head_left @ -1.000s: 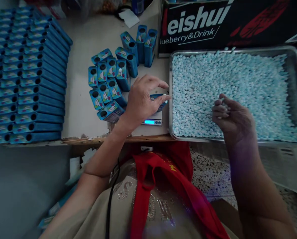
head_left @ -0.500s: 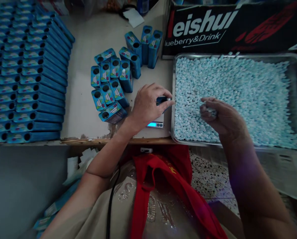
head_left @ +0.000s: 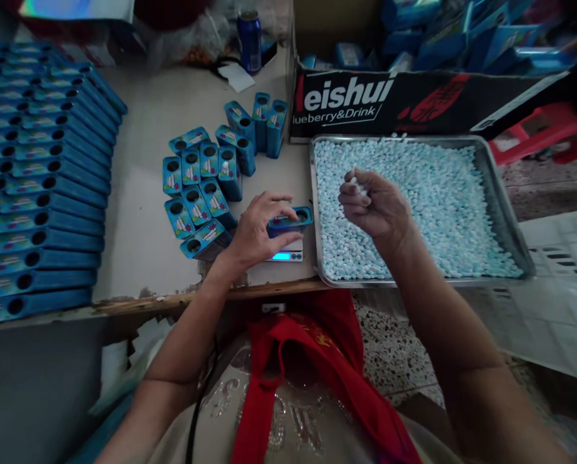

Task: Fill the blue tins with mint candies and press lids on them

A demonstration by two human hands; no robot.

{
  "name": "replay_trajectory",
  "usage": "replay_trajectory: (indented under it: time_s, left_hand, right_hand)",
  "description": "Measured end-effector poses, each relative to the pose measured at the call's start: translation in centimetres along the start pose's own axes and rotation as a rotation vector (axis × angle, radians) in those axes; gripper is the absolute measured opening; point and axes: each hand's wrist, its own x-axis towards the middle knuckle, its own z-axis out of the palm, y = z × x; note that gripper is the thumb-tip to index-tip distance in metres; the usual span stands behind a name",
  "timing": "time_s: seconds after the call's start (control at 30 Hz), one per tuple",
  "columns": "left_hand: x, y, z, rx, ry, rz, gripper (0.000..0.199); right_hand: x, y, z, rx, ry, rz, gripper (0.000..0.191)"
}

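A small blue box with a hole in its top stands on a digital scale with a lit blue display. My left hand is spread around it, thumb on the near side and fingers over the far side; whether they touch the box I cannot tell. Over the metal tray of pale blue and white candies, my right hand is curled with several candies in its fingers. Left of the scale, several more blue boxes stand in a cluster, one with white candy at its hole.
Stacked rows of blue boxes fill the table's left side. Behind the tray stands a black carton holding blue packages. A blue can and white paper lie toward the back. A red stool is at far right.
My view has shifted, showing more of the back. The left hand's fingertips have parted and drawn back, exposing the box's top. My right hand has come nearer the scale, still gripping candies.
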Motion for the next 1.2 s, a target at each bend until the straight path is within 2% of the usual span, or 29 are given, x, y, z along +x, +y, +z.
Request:
replay_trajectory:
  time_s: [0.1, 0.13, 0.2, 0.3, 0.47, 0.57, 0.77, 0.93, 1.03, 1.1, 1.2]
  left_hand:
    - [-0.8, -1.5, 0.9, -0.097, 0.099, -0.077, 0.067]
    - [-0.9, -1.8, 1.3, -0.122, 0.135, -0.134, 0.069]
    - [-0.7, -1.9, 1.9, -0.115, 0.163, -0.253, 0.059]
    - [0.5, -0.1, 2.3, -0.012, 0.13, -0.314, 0.047]
    - [3.6, 4.5, 2.9, 0.125, 0.088, -0.198, 0.042]
    - [4.8, 5.8, 3.8, 0.168, 0.096, -0.18, 0.043]
    - [5.5, 5.3, 5.4, 0.157, 0.119, -0.2, 0.043]
    - [5.4, 5.0, 5.6, 0.109, 0.111, -0.187, 0.044]
    - [4.5, 4.4, 4.6, 0.04, 0.115, -0.165, 0.043]
    - [3.4, 3.6, 3.4, 0.01, 0.13, -0.157, 0.043]
    - [1.5, 1.7, 1.6, -0.025, 0.167, -0.198, 0.043]
  right_hand:
    - [0.3, 1.3, -0.5, 0.03, 0.022, -0.084, 0.033]
    - [0.3, 1.6, -0.5, 0.034, 0.022, -0.121, 0.032]
    - [0.6, 2.0, -0.2, 0.043, 0.015, -0.211, 0.027]
    - [1.0, 2.0, 0.6, 0.063, 0.0, -0.357, 0.024]
    - [0.3, 1.3, 1.9, 0.085, 0.046, -0.582, 0.025]
    - [-0.8, 1.0, 2.4, 0.016, 0.092, -0.659, 0.027]
    - [-1.3, 1.3, 2.1, 0.021, 0.079, -0.646, 0.032]
    - [0.1, 0.5, -0.7, 0.132, 0.117, -0.585, 0.02]
    - [1.1, 0.4, -3.3, 0.21, 0.141, -0.51, 0.021]
    - [1.5, 1.2, -4.8, 0.249, 0.212, -0.48, 0.022]
    - [1.2, 3.0, -6.3, 0.129, 0.344, -0.461, 0.024]
